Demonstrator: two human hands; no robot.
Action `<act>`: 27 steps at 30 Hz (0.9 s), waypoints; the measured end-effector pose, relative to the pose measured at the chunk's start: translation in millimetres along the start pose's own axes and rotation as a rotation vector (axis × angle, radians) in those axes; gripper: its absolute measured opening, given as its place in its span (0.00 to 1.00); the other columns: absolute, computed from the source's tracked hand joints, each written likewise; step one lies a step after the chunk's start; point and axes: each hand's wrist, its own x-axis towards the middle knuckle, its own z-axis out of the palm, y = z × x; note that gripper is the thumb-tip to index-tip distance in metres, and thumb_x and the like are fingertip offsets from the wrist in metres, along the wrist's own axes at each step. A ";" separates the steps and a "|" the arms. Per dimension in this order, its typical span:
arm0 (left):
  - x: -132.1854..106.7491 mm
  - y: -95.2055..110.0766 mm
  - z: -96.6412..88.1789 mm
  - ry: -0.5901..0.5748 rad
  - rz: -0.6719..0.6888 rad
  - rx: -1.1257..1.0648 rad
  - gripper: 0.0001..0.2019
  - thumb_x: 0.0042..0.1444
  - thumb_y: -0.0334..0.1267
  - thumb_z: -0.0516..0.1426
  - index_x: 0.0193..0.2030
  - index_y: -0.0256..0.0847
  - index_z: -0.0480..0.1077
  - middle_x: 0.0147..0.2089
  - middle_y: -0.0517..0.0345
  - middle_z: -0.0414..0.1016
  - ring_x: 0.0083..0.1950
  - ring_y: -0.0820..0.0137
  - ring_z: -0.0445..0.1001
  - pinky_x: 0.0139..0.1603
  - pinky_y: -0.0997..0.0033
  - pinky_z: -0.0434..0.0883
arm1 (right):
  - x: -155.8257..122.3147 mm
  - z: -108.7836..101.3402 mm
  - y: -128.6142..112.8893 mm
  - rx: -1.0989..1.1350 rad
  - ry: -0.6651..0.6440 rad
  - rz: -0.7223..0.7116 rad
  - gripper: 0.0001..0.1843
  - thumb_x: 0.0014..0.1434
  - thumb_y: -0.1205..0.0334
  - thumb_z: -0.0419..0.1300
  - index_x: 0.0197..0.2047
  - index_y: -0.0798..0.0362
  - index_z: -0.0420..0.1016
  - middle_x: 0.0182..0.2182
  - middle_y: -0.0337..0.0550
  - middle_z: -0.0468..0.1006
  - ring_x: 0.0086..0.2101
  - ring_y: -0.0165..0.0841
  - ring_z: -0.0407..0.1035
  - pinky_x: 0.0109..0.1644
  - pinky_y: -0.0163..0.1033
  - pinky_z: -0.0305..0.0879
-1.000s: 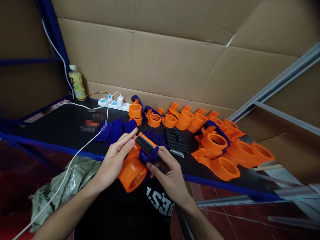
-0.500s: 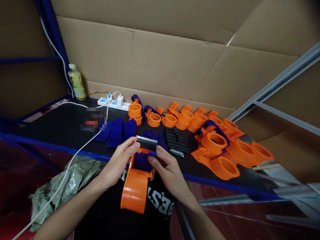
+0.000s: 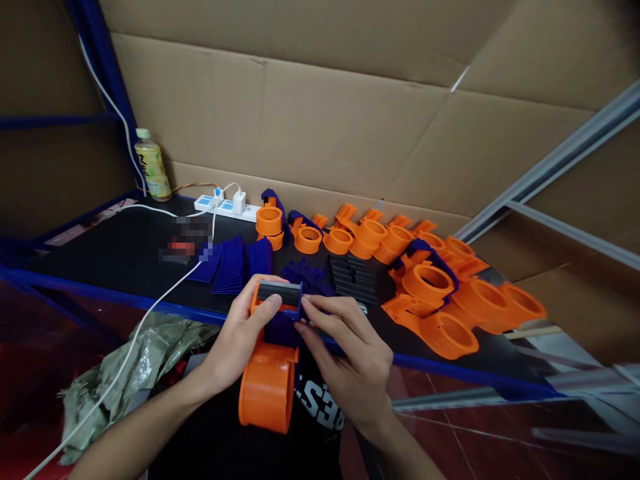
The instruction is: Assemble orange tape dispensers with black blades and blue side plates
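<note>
An orange tape dispenser with a blue middle part and a black serrated blade strip at its top sits upright between my hands, in front of the shelf edge. My left hand is wrapped around its left side, thumb on the front below the blade. My right hand pinches the blue part at the dispenser's right side with its fingertips. Both hands are closed on the dispenser.
On the black shelf lie several orange dispenser bodies, blue parts, a stack of black blade strips, a white power strip with a cable, and a bottle. Cardboard lines the back. A crumpled bag lies lower left.
The dispenser was turned from lying on its side to upright, its round end now down. My right hand slid up over its right side; my left thumb moved onto the front.
</note>
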 end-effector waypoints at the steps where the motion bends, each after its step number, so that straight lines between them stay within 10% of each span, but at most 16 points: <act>1: -0.9 -1.2 -0.1 0.004 0.003 0.009 0.14 0.62 0.49 0.60 0.50 0.45 0.73 0.46 0.58 0.76 0.50 0.64 0.73 0.55 0.68 0.67 | 0.2 2.2 -0.4 0.001 0.015 -0.011 0.21 0.59 0.77 0.65 0.52 0.45 0.79 0.45 0.44 0.81 0.43 0.36 0.76 0.48 0.45 0.76; 12: 2.9 -7.3 0.1 0.144 -0.001 -0.046 0.15 0.64 0.52 0.59 0.38 0.42 0.71 0.35 0.62 0.71 0.38 0.70 0.69 0.45 0.72 0.67 | 4.5 5.0 0.3 0.061 -0.073 -0.014 0.24 0.61 0.77 0.63 0.56 0.44 0.77 0.48 0.44 0.80 0.48 0.36 0.76 0.52 0.45 0.76; 18: 10.7 -7.0 1.2 0.402 -0.059 -0.354 0.17 0.59 0.53 0.63 0.45 0.43 0.76 0.39 0.60 0.80 0.44 0.68 0.78 0.48 0.70 0.73 | -4.7 -6.3 -6.7 0.106 -0.332 0.284 0.36 0.63 0.54 0.65 0.72 0.40 0.60 0.65 0.47 0.67 0.62 0.44 0.65 0.63 0.51 0.69; 23: 13.2 -9.7 3.4 0.390 -0.058 -0.587 0.22 0.60 0.53 0.62 0.55 0.42 0.74 0.48 0.54 0.83 0.52 0.63 0.81 0.59 0.64 0.73 | -21.9 -12.9 -5.1 0.438 -0.485 0.651 0.39 0.67 0.41 0.57 0.74 0.41 0.50 0.66 0.51 0.64 0.63 0.44 0.65 0.58 0.48 0.73; 27: 12.9 -18.1 11.9 0.388 -0.029 -0.596 0.23 0.61 0.54 0.61 0.58 0.43 0.73 0.53 0.52 0.83 0.56 0.60 0.80 0.62 0.59 0.72 | -22.2 -12.8 -8.1 0.371 -0.505 0.670 0.49 0.59 0.43 0.67 0.75 0.40 0.46 0.71 0.49 0.55 0.68 0.47 0.56 0.69 0.54 0.60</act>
